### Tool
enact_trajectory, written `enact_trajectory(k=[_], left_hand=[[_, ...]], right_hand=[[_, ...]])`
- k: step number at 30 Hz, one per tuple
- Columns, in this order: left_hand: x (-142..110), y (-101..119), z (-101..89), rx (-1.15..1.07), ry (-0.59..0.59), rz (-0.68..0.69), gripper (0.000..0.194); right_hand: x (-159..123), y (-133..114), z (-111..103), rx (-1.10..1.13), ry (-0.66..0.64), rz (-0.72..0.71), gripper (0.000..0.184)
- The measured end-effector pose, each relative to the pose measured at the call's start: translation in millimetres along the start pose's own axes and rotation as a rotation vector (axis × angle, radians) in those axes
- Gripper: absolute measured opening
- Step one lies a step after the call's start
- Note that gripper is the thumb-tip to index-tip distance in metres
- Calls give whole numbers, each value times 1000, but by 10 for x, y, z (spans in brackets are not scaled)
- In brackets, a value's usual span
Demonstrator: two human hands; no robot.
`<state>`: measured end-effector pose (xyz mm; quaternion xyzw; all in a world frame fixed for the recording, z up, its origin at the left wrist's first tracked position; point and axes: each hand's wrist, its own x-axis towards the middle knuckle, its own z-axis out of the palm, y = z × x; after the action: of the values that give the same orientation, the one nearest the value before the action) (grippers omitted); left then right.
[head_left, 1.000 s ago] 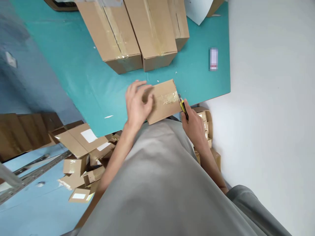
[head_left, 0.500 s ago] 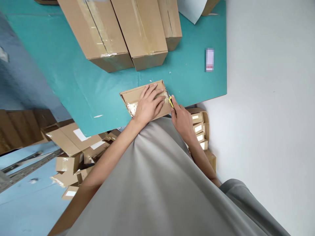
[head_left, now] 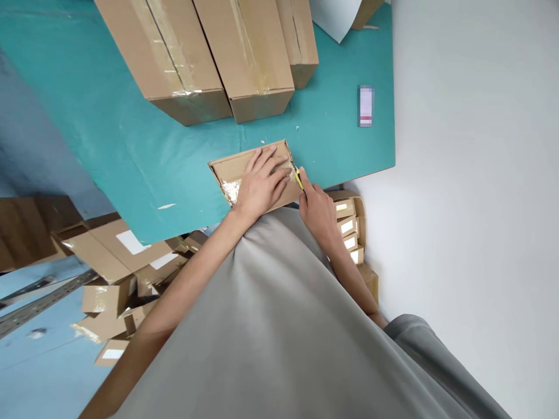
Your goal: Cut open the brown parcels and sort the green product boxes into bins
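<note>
L hand (head_left: 258, 185) spread flat on sm. cardboard box (head_left: 229, 167) — R hand (head_left: 319, 215) gripping yellow/blk cutter (head_left: 299, 178) at box's R end.

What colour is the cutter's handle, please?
The cutter's handle is yellow and black, as the head view shows.

Left hand (head_left: 258, 183) covers the middle of the small flat brown cardboard box (head_left: 227, 168); its palm is out of sight. Right hand (head_left: 321, 215) hides most of the slim yellow-and-black cutter (head_left: 299, 179); blade tip too small to tell if it's in the cardboard. Beyond left hand: large taped brown cardboard cartons (head_left: 262, 58), cut off by top edge. Same for the curled white paper sheet (head_left: 335, 16) beyond right hand. Small white-and-red rectangular item (head_left: 365, 103), right of that hand: pixelated, unreadable. Left of left hand, forearm blocks part of the jumbled brown cardboard box pile (head_left: 102, 298).
</note>
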<state>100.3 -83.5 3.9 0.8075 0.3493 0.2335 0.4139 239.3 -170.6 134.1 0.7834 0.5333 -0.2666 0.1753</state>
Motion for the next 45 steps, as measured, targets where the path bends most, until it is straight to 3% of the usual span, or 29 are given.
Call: enact_trajectory(k=[8,15,24,28,31,33,36,41,45], left_hand=[[-21,-50,67,-24,31,26,30],[-10,-40,72,-19,22,45,32],[22,-54,55,-40,0,51,31],[37,-64,28,-49,0,50,29],[30,-69,-5,-50,-15,51,28],[-10,-86,-54,-38,-19,55,29],[-162,-155,-204,-5,4,32,34],[-662,-307,-575,84,122,-139,49],[-1124,-325,-739,148,271,-297,53]], right_hand=[[-104,-243,-1,-76,-45,121,81],[-209,-203,145,-94,-51,185,81],[-395,-183,136,-104,-176,224,78],[-525,-154,136,-29,-158,219,74],[-541,-59,157,77,-48,189,71],[-432,74,212,158,82,186,70],[-35,352,377,311,221,165,58],[975,696,829,723,171,72,40],[1617,652,1211,1000,92,52,24]])
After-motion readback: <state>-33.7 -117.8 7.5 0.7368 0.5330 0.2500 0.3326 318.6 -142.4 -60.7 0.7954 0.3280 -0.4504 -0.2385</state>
